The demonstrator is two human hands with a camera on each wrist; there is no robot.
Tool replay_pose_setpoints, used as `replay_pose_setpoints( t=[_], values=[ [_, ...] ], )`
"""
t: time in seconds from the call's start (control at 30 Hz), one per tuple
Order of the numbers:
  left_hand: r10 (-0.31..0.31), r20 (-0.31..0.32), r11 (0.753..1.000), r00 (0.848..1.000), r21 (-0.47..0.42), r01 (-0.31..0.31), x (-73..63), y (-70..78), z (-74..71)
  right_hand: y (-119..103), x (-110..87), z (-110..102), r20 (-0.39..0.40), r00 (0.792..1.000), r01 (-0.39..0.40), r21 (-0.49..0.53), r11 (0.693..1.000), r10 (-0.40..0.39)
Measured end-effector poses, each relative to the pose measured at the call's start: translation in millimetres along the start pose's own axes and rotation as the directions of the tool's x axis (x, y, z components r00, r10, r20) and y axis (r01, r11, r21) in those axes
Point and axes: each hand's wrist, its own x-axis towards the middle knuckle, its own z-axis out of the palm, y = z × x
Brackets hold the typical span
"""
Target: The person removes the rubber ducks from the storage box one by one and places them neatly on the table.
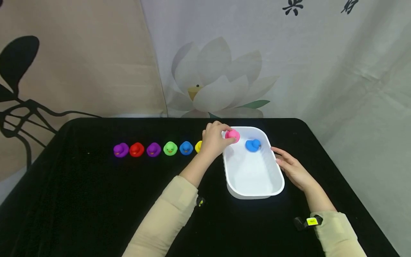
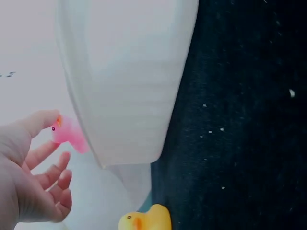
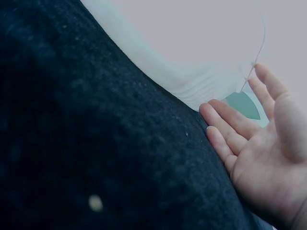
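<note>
My left hand (image 1: pixel 214 141) pinches a pink rubber duck (image 1: pixel 233 135) between thumb and finger at the far left rim of a white plastic tub (image 1: pixel 253 178). In the left wrist view the pink duck (image 2: pixel 71 134) hangs beside the tub's rim, the other fingers loosely bent. Inside the tub, toward the far end, lies a blue rubber duck (image 1: pixel 253 145). My right hand (image 1: pixel 292 167) rests against the tub's right side, fingers extended. In the right wrist view, fingertips (image 3: pixel 207 111) meet the tub's wall.
Left of the tub a row of rubber ducks stands on the black cloth (image 1: pixel 96 207): purple (image 1: pixel 121 150), red (image 1: pixel 136 150), purple (image 1: pixel 153 150), green (image 1: pixel 170 148), blue (image 1: pixel 186 148) and yellow (image 1: pixel 198 146), the last partly behind my left hand. A printed curtain (image 1: pixel 321 71) hangs behind the table.
</note>
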Motion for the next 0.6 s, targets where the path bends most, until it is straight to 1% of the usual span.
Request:
replay_pose_setpoints(
  t=[0.1,0.3,0.4,0.6],
  values=[
    [0.025,-0.020,0.998,0.999,-0.057,-0.027,-3.5,1.0,-6.3,0,0.2,0,-0.002,1.000,-0.005,-0.005,1.000,0.005],
    [0.065,-0.077,0.984,0.995,-0.158,-0.076,-11.0,-1.5,-17.5,-1,-0.3,0,-0.005,1.000,-0.010,-0.012,1.000,0.010],
    [0.084,-0.104,0.980,0.991,-0.171,-0.101,-14.8,-3.8,-24.1,-1,-0.5,0,-0.007,1.000,-0.013,-0.018,1.000,0.013],
    [0.111,-0.149,0.977,0.983,-0.166,-0.135,-21.8,-8.3,-38.6,0,-1.1,1,-0.020,1.000,-0.017,-0.021,1.000,0.016]
  ],
)
